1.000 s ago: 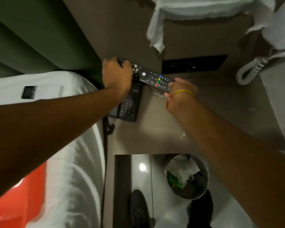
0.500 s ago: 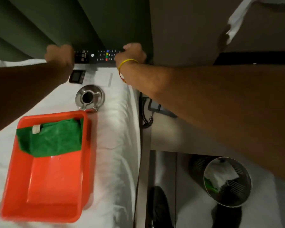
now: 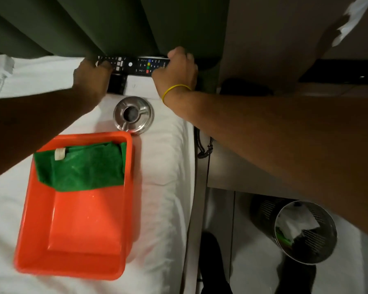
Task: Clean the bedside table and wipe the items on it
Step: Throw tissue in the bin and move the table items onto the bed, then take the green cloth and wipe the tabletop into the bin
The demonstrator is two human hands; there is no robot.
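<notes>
The remote control lies lengthwise along the top of the frame, at the head of the white bed, right under the green headboard. The left hand clamps its left end and the right hand, with a yellow band at the wrist, clamps its right end; the fingers of both hands are closed on it. Whether it already rests on the sheet or hangs just above I cannot tell.

Just below the remote lie a small dark device on a white card, then a steel ashtray, and below that an orange tub with a green cloth draped over its upper rim. The desk sits at centre right, mostly hidden under the right forearm, with a coiled phone cord at its left edge. A mesh bin stands on the floor at lower right.

The risk here, as I judge it, is the soft bedding: set down near the mattress edge the remote could slide into the gap beside the desk, and the right forearm crossing over the cord could snag it.

Compared with half a second ago, the grip is the same, and the hands and remote sit slightly lower in the picture, closer to the sheet; a second ago the remote was over the desk, by the phone.
</notes>
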